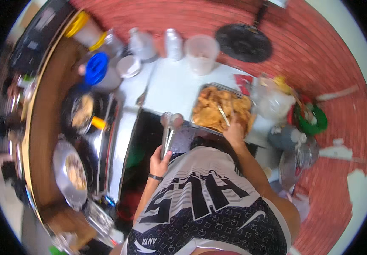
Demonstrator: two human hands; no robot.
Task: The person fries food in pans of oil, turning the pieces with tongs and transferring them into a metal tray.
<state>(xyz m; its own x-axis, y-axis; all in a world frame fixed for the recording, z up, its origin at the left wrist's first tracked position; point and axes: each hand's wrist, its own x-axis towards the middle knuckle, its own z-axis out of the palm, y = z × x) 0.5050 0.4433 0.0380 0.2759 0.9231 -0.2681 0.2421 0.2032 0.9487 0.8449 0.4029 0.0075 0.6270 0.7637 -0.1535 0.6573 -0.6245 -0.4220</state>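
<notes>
Metal food tongs [168,134] are held upright in my left hand [160,162], which wears a dark wristband. My right hand [235,132] reaches over the near right edge of a metal tray [199,127], its fingers at the heaped golden fried food [213,105]; whether they grip a piece cannot be told. A thin pale utensil [223,115] lies on the food beside my fingers. Off to the left, a dark pan [67,111] holds a golden piece, and a wide metal wok [61,178] holds more food.
A blue-lidded container [97,68], a clear plastic tub [202,54] and bottles line the back of the white counter [167,89]. A black frying pan [244,43] hangs on the red brick wall. Plastic bags [274,98], a green basket [312,119] and a dark bottle [284,137] stand right.
</notes>
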